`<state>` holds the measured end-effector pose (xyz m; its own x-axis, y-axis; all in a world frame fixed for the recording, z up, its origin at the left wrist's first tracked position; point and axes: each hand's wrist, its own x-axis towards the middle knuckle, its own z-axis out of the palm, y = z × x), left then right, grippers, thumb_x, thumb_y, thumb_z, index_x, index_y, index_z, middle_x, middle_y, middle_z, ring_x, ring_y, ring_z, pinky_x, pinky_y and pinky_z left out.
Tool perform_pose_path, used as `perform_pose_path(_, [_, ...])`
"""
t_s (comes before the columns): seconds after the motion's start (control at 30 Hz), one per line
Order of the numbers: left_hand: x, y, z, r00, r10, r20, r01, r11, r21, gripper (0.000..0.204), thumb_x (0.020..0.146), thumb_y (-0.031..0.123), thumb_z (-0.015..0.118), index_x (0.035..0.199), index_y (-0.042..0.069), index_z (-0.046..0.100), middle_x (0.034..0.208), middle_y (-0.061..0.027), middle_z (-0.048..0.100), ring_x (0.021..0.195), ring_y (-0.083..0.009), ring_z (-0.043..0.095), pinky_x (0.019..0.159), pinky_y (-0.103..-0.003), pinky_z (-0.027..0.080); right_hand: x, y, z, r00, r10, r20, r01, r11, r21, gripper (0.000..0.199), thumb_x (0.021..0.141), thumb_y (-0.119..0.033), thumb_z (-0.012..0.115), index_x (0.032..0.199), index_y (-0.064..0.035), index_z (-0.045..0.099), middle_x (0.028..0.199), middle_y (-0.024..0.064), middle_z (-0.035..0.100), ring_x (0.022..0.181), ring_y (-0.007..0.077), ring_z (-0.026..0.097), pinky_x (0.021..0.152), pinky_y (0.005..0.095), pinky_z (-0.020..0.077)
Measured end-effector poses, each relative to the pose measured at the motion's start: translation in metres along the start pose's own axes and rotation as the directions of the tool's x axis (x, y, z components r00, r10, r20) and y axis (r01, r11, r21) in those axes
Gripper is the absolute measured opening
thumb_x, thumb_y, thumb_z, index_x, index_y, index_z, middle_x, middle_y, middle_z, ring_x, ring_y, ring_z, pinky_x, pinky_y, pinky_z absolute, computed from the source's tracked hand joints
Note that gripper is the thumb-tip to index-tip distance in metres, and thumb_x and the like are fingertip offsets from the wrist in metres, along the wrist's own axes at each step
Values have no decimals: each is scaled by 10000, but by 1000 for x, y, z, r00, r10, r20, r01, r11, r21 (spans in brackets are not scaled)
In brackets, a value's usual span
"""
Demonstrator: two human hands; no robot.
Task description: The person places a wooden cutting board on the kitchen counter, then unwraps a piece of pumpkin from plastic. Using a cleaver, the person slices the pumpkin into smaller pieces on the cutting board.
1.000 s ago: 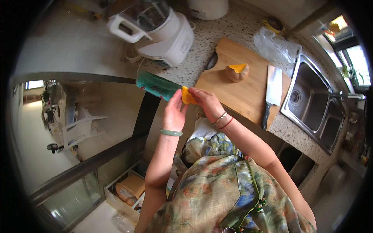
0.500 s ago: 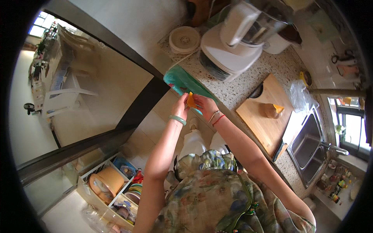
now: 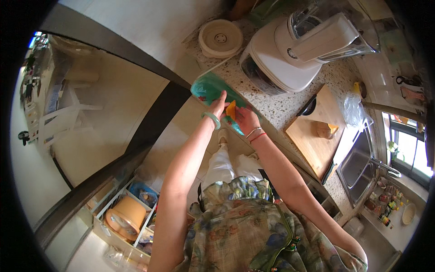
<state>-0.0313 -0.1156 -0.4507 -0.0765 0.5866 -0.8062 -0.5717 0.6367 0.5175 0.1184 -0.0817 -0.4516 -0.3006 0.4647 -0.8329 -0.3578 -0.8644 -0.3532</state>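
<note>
Both of my hands meet over a teal plastic-lined bin [image 3: 209, 86] at the counter's edge. Between them is a small orange piece of pumpkin [image 3: 231, 109]. My right hand [image 3: 247, 119], with a red cord and a bracelet at the wrist, pinches it from the right. From the other side my left hand [image 3: 218, 107], below a pale green bangle, has its fingers on the piece and its thumb raised. On a wooden cutting board [image 3: 308, 140] to the right lies a larger chunk of pumpkin [image 3: 325, 130] with brown skin and orange flesh.
A white food processor [image 3: 290, 59] stands on the speckled counter, beside a round white lid [image 3: 220, 38]. A broad knife [image 3: 340, 152] lies between the board and the sink [image 3: 355, 168]. Storage bins [image 3: 127, 217] are at lower left, near a dark door frame [image 3: 152, 113].
My hands and the pumpkin piece have shifted slightly right. The left thumb now stands away from the piece. The whole view has turned slightly.
</note>
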Motion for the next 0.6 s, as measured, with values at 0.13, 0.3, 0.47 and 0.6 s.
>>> perform_pose_path(0.13, [12, 0, -1, 993, 46, 105, -57, 994, 98, 888, 921, 780, 366, 1556, 161, 313, 1432, -224, 509, 1310, -301, 493, 1162, -514, 225, -10, 23, -12, 978, -206, 28, 208, 977, -51, 819, 967, -32, 493, 1606, -241, 24, 1409, 150, 498, 1239, 274, 541, 1011, 433, 477])
perform_pose_path(0.3, [19, 9, 3, 994, 58, 97, -73, 985, 159, 876, 916, 793, 345, 1525, 165, 395, 1472, -192, 483, 1385, -303, 419, 1159, -558, 198, 0, 39, -7, 951, -309, 13, 309, 949, -63, 845, 936, 19, 468, 1609, -228, 22, 1534, 136, 397, 1292, 279, 499, 1062, 427, 425])
perform_pose_path(0.47, [53, -5, -13, 998, 63, -30, -58, 991, 122, 934, 895, 800, 390, 1584, 185, 254, 1616, -117, 260, 1501, -296, 201, 1179, -579, 154, 9, 31, -3, 953, -304, -1, 294, 923, -248, 828, 914, -14, 532, 1607, -192, 115, 1591, 110, 334, 1361, 274, 445, 1106, 411, 382])
perform_pose_path(0.6, [28, 0, 1, 970, 243, -27, -232, 950, 210, 984, 874, 823, 387, 1580, 147, 273, 1645, -92, 208, 1490, -328, 230, 1189, -510, 228, 7, 36, -31, 844, -530, 80, 389, 504, -771, 839, 870, -8, 597, 1592, -128, 188, 1580, 153, 345, 1428, 321, 371, 1144, 385, 342])
